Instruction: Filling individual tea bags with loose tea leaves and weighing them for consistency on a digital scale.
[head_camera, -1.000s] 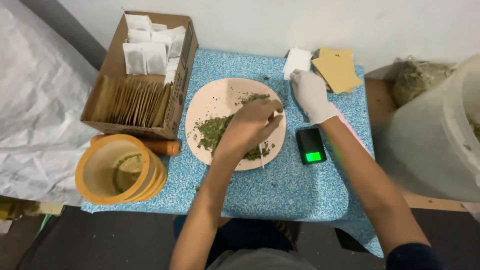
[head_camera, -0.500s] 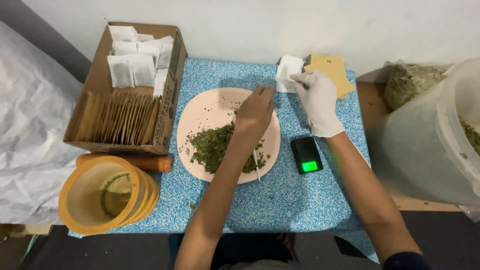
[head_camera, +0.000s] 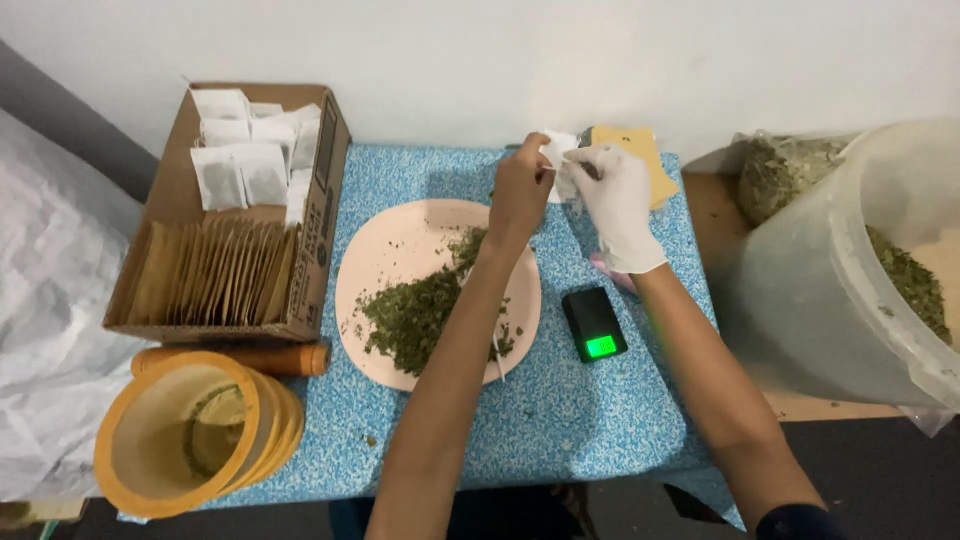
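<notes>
My right hand (head_camera: 615, 205), in a white glove, holds a small white sachet (head_camera: 558, 160) up over the far side of the blue speckled table (head_camera: 560, 420). My bare left hand (head_camera: 520, 190) meets it there, its fingertips pinched at the sachet's top edge. Below my left forearm lies a pink plate (head_camera: 385, 250) with a heap of dried green herb (head_camera: 415, 315) on it. A small black scale (head_camera: 595, 325) with a lit green display sits right of the plate, under my right forearm.
A cardboard box (head_camera: 325, 190) at the left holds white sachets and brown envelopes. A yellow round sieve (head_camera: 180, 435) and an orange cylinder (head_camera: 250, 358) lie in front of it. Brown envelopes (head_camera: 640, 150) lie behind my hands. A large translucent tub (head_camera: 830, 280) of herb stands right.
My left hand has lifted off the plate of herb and moved up and right to the sachet. My gloved right hand has raised the sachet slightly.
</notes>
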